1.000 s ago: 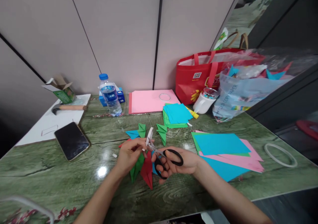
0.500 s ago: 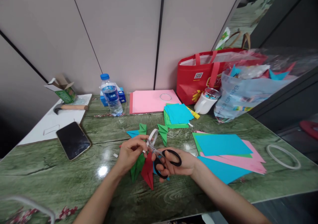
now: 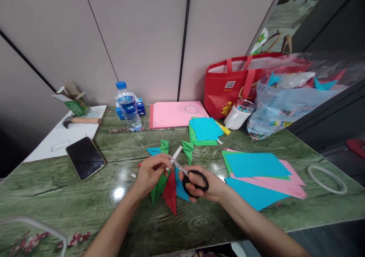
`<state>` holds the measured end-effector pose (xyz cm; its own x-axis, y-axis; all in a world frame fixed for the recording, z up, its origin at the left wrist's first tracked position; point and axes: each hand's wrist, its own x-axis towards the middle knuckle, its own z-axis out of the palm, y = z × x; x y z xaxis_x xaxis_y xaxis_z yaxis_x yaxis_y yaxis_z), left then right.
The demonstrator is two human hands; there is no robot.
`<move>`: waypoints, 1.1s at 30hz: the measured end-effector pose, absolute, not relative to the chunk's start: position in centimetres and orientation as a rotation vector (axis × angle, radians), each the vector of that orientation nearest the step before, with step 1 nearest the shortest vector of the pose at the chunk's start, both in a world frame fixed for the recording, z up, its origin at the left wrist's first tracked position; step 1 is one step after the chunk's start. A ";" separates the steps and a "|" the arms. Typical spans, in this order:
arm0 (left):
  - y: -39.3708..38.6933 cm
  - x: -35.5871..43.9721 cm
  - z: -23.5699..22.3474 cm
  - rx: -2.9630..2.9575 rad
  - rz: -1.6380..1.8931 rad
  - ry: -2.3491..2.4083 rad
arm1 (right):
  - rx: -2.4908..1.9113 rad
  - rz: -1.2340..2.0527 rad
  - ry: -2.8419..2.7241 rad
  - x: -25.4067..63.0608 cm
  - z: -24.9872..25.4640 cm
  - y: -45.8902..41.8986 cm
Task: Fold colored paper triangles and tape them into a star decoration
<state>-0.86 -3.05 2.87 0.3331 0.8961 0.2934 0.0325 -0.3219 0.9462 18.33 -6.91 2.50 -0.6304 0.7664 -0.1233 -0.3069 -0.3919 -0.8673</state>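
Note:
My left hand [image 3: 149, 174] pinches a narrow white strip [image 3: 177, 152], whose free end sticks up past the fingertips; what the strip is made of, I cannot tell. A pair of black-handled scissors [image 3: 180, 167] is in my right hand [image 3: 212, 183], fingers through the handles. The blades look nearly closed and meet the strip beside my left fingertips. Under my hands lie folded paper pieces in green [image 3: 155, 191], red [image 3: 170, 195] and blue [image 3: 182, 189], partly hidden. Farther off, a small green folded piece [image 3: 187, 149] lies on the table.
Blue sheets [image 3: 256, 164] over pink and green ones lie at right, near a white ring [image 3: 310, 179]. Behind are blue squares [image 3: 207, 129], pink paper [image 3: 171, 114], a mug [image 3: 236, 117], a red bag [image 3: 216, 89] and a water bottle [image 3: 129, 110]. At left are a phone [image 3: 85, 158] and hammer [image 3: 87, 120].
The scissors' handles have come together and the blades have closed at the strip. The strip's end, curled over half a second ago, now stands straighter and leans right. The view has shifted slightly.

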 end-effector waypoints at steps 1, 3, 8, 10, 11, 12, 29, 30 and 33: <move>-3.0 -1.0 2.8 1.669 1.140 0.863 | -0.739 1.954 -1.244 18.9 3.2 -7.0; -2.8 -1.2 2.6 1.662 1.166 0.885 | -0.885 1.764 -1.476 21.0 4.8 -7.2; -2.8 -1.2 2.8 1.446 1.243 0.866 | -1.859 0.674 -1.984 28.6 5.1 -7.0; -3.0 -0.9 3.0 1.412 1.260 0.843 | -2.183 0.451 -2.051 30.9 3.7 -6.9; -3.1 -0.8 3.1 1.401 1.264 0.835 | -2.279 0.406 -2.088 31.7 3.0 -6.9; -3.2 -0.7 3.0 1.399 1.263 0.831 | -2.353 0.357 -2.106 32.0 2.6 -6.9; -2.8 -1.3 3.6 2.034 1.104 0.675 | -0.783 0.454 -1.975 18.8 5.7 -2.0; -2.7 -1.5 3.7 2.049 1.114 0.689 | -0.780 0.450 -1.978 18.8 5.7 -2.0; -2.1 -2.2 3.9 2.096 1.184 0.796 | -0.812 0.393 -1.968 18.8 5.9 -1.7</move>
